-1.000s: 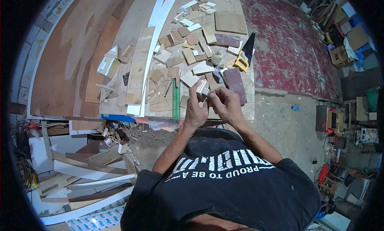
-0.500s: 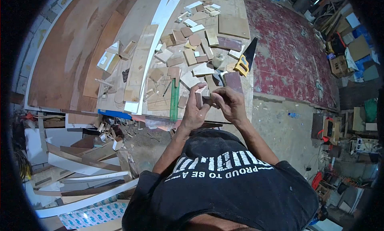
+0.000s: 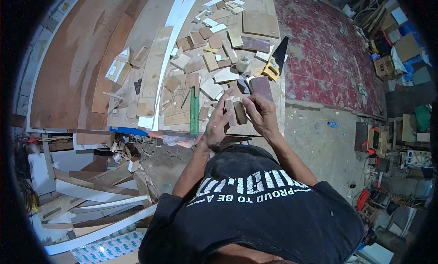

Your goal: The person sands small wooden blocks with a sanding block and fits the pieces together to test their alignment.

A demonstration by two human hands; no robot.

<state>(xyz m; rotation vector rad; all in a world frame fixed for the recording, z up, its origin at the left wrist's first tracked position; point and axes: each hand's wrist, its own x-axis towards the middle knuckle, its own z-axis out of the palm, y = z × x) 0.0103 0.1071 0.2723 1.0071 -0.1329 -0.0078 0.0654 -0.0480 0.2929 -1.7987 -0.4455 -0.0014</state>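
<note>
Near the front edge of the wooden table [image 3: 269, 122], my left hand [image 3: 216, 127] is closed round a small wood block [image 3: 231, 111], its fingers along the left side. My right hand [image 3: 263, 116] pinches a second, darker wood block [image 3: 240, 112] by its upper end. The two blocks stand side by side, close together, their pale ends up. Just beyond the hands lie a dark reddish block [image 3: 261, 88] and a pale square piece [image 3: 211, 89]. A green ruler [image 3: 195, 112] with a wooden head is left of my left hand.
A saw with a yellow handle [image 3: 272, 68] lies near the table's right edge. Many wood offcuts [image 3: 211, 61] are spread beyond the hands. Long white strips [image 3: 169, 49] run along the left. Scrap boards [image 3: 93, 191] are piled on the floor at lower left.
The wood in my hands now shows as two blocks side by side, ends up. My right hand has moved slightly and grips the darker one. The view has shifted a little.
</note>
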